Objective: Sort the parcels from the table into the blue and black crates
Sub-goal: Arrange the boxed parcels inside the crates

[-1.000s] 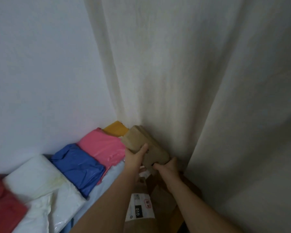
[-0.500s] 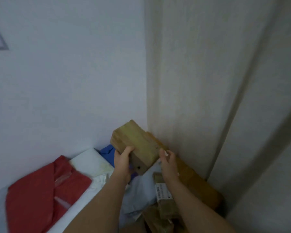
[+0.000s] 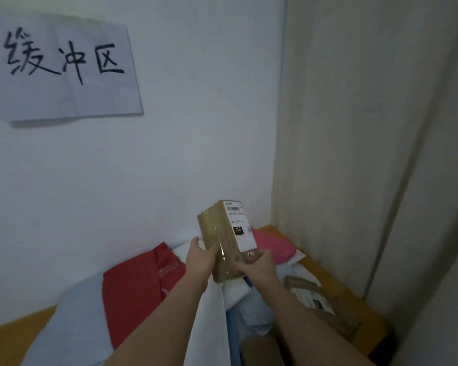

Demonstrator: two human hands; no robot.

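Observation:
A taped brown cardboard parcel (image 3: 224,239) with a white shipping label marked 010 is held upright above the table. My left hand (image 3: 199,261) grips its left side. My right hand (image 3: 257,265) grips its lower right corner, thumb over the label's bottom edge. Below lie other parcels: a red bag (image 3: 135,289), a pink bag (image 3: 271,244), white bags (image 3: 214,310), a pale blue bag (image 3: 72,323) and a brown labelled box (image 3: 315,302). No crate is in view.
The wooden table (image 3: 325,273) sits in a corner, a white wall behind it and a beige curtain (image 3: 354,154) on the right. A paper sign (image 3: 64,67) with handwritten characters hangs on the wall at upper left.
Both hands have turned the brown parcel upright, so its label now faces me. My view has swung left and the wall sign has come into sight.

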